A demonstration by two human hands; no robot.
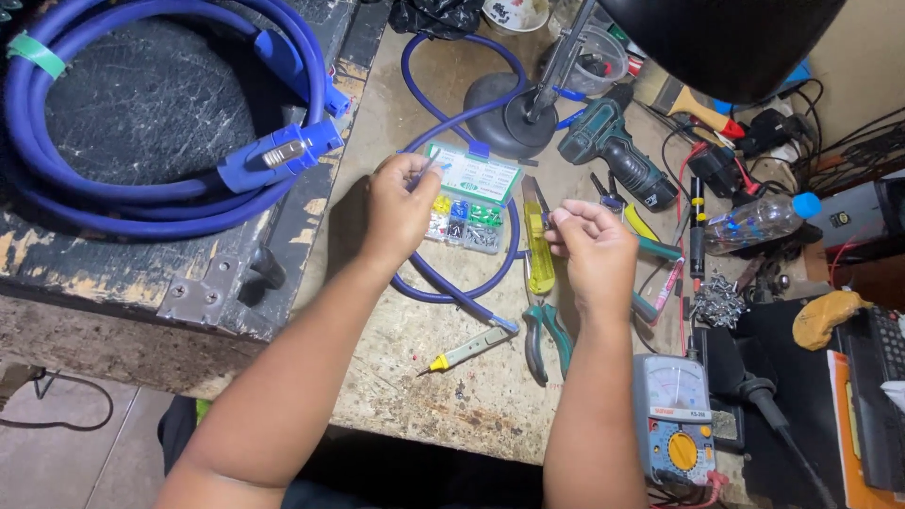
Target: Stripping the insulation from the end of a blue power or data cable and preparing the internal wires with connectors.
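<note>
My left hand (401, 207) hovers over a small clear plastic box (468, 200) of coloured connectors, its fingers pinched on a thin wire or pin. My right hand (594, 247) is held to the right of the box, fingertips pinched on a tiny part too small to identify. A yellow utility knife (538, 247) lies between the two hands. A thin blue cable (452, 287) loops around the box on the worn workbench (471, 396).
Green-handled pliers (547, 337), a yellow-tipped tester screwdriver (467, 351) and an analog multimeter (674, 419) lie near the front edge. A green cordless drill (617, 155), lamp base (514, 118), plastic bottle (759, 221) and pile of screws (718, 302) crowd the right. A thick blue coiled cable (170, 113) rests on a black case at left.
</note>
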